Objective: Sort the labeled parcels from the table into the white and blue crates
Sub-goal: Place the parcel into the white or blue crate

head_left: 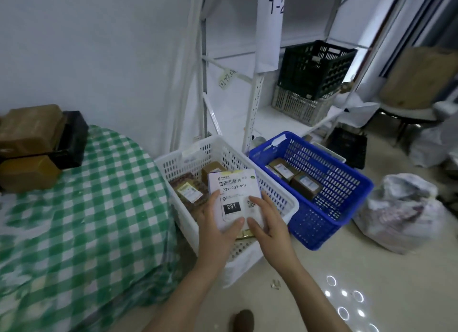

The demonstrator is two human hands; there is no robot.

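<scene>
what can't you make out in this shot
Head view:
- White parcel: small print below "231-239-K01" is blurred; the left hand and right hand cover its lower edge.
- White crate: middle hidden behind parcel and hands.
- Hanging sign: digit after "1-" cut off.
- Boxes in blue crate: labels too small.

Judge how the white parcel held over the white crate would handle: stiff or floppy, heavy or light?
Probably stiff: the parcel shows a flat face and straight edges though the left hand and right hand grip only its lower end. Likely light, since a loose finger grip carries it over the white crate. Its smooth label might slip.
</scene>
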